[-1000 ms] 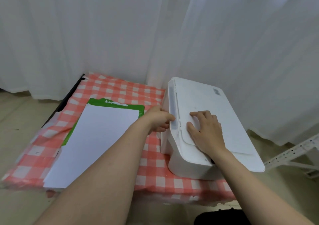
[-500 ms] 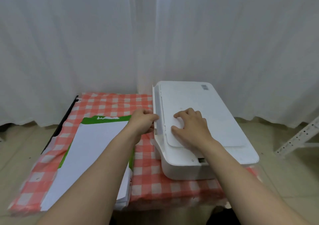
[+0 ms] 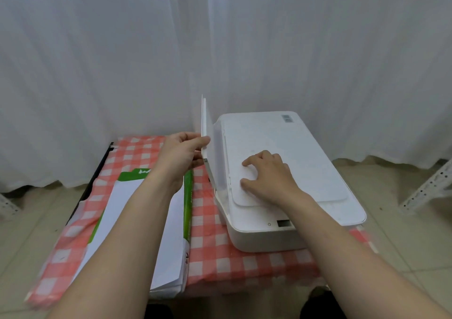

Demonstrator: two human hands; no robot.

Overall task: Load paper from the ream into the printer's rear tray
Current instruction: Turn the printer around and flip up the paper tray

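On a red-checked worktop before white curtains (tiled floor around), the left hand pinches the printer's upright rear tray flap, the right hand's fingers rest relaxed on its lid, with the opened paper ream alongside.

Red-and-white checked tablecloth, white curtains behind, beige tiled floor, perforated white metal frame at right

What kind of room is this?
Probably a makeshift home or studio corner, not an office: a white printer sits on a red checked tablecloth, white curtains hang behind, and the floor is tiled.
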